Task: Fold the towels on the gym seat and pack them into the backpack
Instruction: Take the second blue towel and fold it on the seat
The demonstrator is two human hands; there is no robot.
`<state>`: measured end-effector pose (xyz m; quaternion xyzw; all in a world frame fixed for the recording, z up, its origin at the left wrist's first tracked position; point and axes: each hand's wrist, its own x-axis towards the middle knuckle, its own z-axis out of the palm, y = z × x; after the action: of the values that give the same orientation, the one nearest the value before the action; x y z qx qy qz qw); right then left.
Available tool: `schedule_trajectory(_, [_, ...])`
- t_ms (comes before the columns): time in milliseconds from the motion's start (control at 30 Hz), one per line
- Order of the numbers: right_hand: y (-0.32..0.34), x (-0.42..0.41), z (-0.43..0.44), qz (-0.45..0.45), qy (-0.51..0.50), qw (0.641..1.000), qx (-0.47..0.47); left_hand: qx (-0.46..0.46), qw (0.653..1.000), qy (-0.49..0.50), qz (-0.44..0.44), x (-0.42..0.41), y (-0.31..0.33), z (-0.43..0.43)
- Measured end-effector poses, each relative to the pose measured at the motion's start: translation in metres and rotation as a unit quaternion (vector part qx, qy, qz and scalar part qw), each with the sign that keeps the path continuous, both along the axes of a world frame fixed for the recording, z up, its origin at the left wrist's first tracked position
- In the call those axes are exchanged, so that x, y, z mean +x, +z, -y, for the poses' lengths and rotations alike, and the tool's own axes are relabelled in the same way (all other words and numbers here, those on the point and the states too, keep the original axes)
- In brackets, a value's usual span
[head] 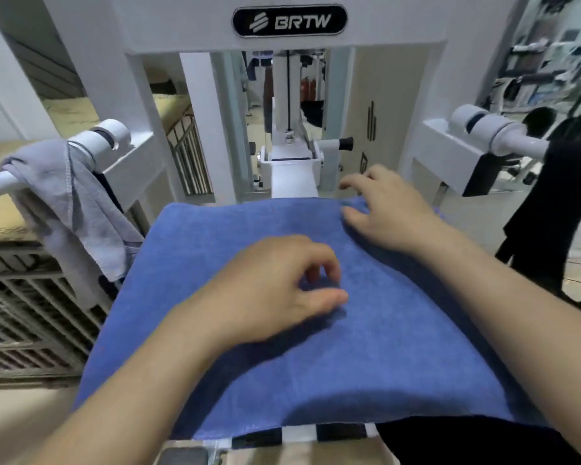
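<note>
While the white gym machine (pixel 121 25) fills the far side: its seat is hidden under the cloth, so I'd treat it as a narrow bed and keep the fold centred on it.
Blue towel (pixel 399 347): spread flat over the seat, with the near hem drooping toward the person and the far hem against the frame. My guess is the far edge comes over to meet the near one. Square the corners before pressing the crease.
Black hanging thing (pixel 567 203): slung from the right-hand bar, well apart from the towel. It may be the backpack, but I cannot tell.
Grey towel (pixel 67 203): draped over the left bar (pixel 108 135), not yet folded.
Left hand (pixel 272 290): rests mid-towel with fingers loosely curled and nothing gripped that I can see. Flattened out, it would pin the cloth better.
Right hand (pixel 393 213): at the far right corner, thumb on the cloth and fingers past the hem. Whether they hook under it I cannot tell. It should take the corner itself, not a bunch of cloth.
</note>
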<state>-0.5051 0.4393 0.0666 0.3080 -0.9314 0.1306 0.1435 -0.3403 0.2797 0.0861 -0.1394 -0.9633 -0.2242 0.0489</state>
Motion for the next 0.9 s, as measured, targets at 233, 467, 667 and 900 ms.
schedule_trajectory(233, [-0.028, 0.027, -0.073, 0.164, -0.189, 0.961, -0.119, -0.261, 0.949, -0.051, -0.171, 0.043, -0.079, -0.069])
schedule_trajectory(467, [-0.035, 0.008, -0.11, 0.526, -0.158, 0.693, -0.467, -0.23, 0.938, -0.042, -0.256, 0.039, -0.093, -0.108])
schedule_trajectory(667, [-0.044, -0.028, -0.107, 0.546, -0.125, 0.668, -0.49, -0.155, 0.941, -0.01, -0.301, 0.028, -0.104, -0.148])
schedule_trajectory(900, [-0.05, -0.058, -0.116, 0.49, -0.106, 0.663, -0.556, -0.126, 0.94, 0.004, -0.316, 0.01, -0.098, -0.192])
